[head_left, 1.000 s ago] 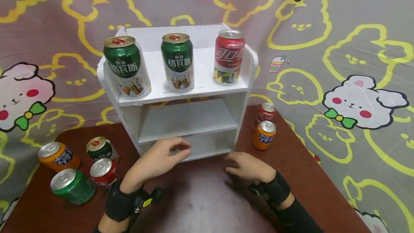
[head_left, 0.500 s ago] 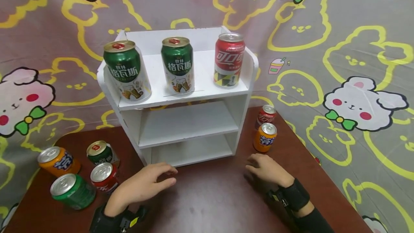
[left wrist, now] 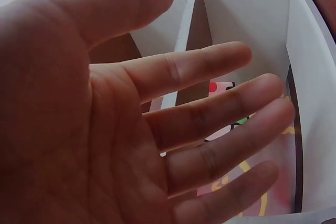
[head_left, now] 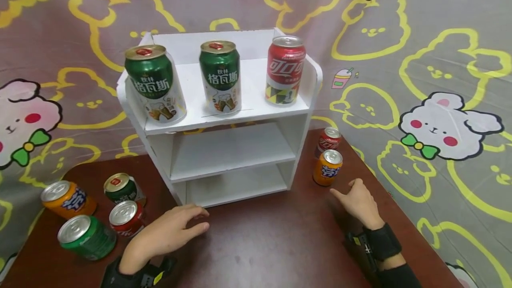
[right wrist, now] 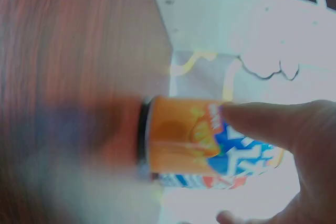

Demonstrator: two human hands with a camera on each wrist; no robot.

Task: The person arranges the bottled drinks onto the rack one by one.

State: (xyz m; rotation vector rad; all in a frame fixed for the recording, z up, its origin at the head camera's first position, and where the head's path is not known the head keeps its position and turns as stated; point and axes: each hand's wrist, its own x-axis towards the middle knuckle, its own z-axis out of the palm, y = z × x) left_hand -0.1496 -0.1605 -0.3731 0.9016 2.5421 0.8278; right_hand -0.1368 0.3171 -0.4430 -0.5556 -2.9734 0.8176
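Note:
My right hand (head_left: 360, 203) hovers just in front of an orange soda can (head_left: 327, 168) right of the shelf, thumb and fingers spread apart. In the head view a gap separates hand and can; in the right wrist view my thumb overlaps the orange can (right wrist: 184, 137). Behind it stands a red cola can (head_left: 330, 139). My left hand (head_left: 166, 234) holds nothing, fingers loosely extended, near the shelf's front left and beside a red can (head_left: 127, 219). The left wrist view shows its bare palm (left wrist: 115, 129) facing the white shelf.
A white three-tier shelf (head_left: 232, 150) stands mid-table. Its top bears two green-and-white cans (head_left: 156, 86) and a red cola can (head_left: 285, 68). At left stand an orange can (head_left: 70, 201), a dark green can (head_left: 124, 190) and a green can (head_left: 88, 239). Patterned cloth hangs behind.
My right hand has moved rightward from the shelf front to the orange can. My left hand has drawn back left and down, away from the shelf. The cans have stayed put.

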